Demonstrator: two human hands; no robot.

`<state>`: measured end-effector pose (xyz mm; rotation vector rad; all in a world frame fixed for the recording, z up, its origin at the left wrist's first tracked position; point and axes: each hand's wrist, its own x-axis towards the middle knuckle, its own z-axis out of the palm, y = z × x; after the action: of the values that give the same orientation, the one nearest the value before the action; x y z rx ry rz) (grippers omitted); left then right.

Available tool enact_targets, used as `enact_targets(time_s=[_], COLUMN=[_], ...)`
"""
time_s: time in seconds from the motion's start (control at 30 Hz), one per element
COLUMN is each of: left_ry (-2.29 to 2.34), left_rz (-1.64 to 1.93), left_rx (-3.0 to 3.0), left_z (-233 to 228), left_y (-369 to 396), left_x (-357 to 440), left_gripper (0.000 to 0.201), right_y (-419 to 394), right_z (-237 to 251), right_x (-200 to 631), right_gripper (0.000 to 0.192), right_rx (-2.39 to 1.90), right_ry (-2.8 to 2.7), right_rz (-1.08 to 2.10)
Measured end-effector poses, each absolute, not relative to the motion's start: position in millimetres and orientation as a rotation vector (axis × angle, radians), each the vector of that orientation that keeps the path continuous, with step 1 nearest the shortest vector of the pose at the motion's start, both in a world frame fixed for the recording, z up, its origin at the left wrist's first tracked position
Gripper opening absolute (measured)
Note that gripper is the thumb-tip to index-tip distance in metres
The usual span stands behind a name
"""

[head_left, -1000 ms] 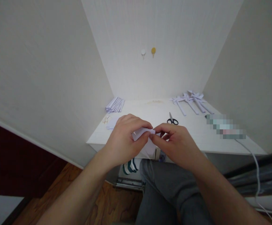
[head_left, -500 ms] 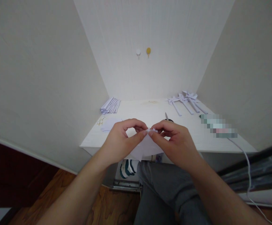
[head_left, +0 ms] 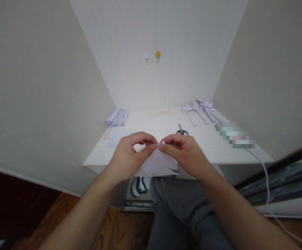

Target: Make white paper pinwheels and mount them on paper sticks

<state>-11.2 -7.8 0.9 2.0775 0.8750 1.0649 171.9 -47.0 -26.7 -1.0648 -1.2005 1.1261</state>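
**Both hands pinch a folded white paper at the near edge of the surface**

We hold one piece of white paper [head_left: 158, 163] between our two hands, just above the near edge of the white surface [head_left: 208, 146]. Our left hand [head_left: 127, 156] has its grip closed on the paper's top corner, thumb and forefinger pressed together with the other fingers curled above them. Our right hand [head_left: 186, 154] meets it from the other side, its grip likewise pinched shut on the same corner, so that the fingertips of both hands nearly touch. The paper hangs down below the pinch and fans out toward our lap, with a pointed flap showing at its lower right.

Beyond our hands, a pair of black-handled scissors [head_left: 182, 130] lies on the surface, apart from the paper. At the far left sits a stack of folded white strips [head_left: 117, 117], and nearer to us on the left a flat white sheet [head_left: 118, 137] lies beside a small cluster of pale bits [head_left: 106, 135]. At the far right rests a row of folded paper shapes with long tails [head_left: 199, 109]. A white cable [head_left: 267, 187] runs off the right edge of the surface. Two small round hooks [head_left: 152, 55], one white and one gold, are fixed to the back wall. Our grey trousers [head_left: 177, 208] show below.
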Motion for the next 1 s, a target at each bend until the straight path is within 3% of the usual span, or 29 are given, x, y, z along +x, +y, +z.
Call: enact_targets(time_s=[0.2, 0.37, 1.0], left_ry=[0.904, 0.947, 0.813], left_rz=[1.054, 1.016, 0.883], left_rx=[1.89, 1.741, 1.508], left_z=[0.8, 3.4, 12.4], left_y=[-6.5, -8.2, -14.7], left_x=[-10.9, -11.5, -11.3], left_gripper=[0.006, 0.012, 0.016], right_y=[-51.0, -68.7, -72.1], right_z=[-20.6, -12.4, -4.3], right_x=[184.4, 181.2, 169.1], right_gripper=[0.007, 0.018, 0.005], right_rx=[-1.069, -1.025, -1.129], right_ry=[-1.255, -1.272, -1.326], right_rz=[0.792, 0.529, 0.813])
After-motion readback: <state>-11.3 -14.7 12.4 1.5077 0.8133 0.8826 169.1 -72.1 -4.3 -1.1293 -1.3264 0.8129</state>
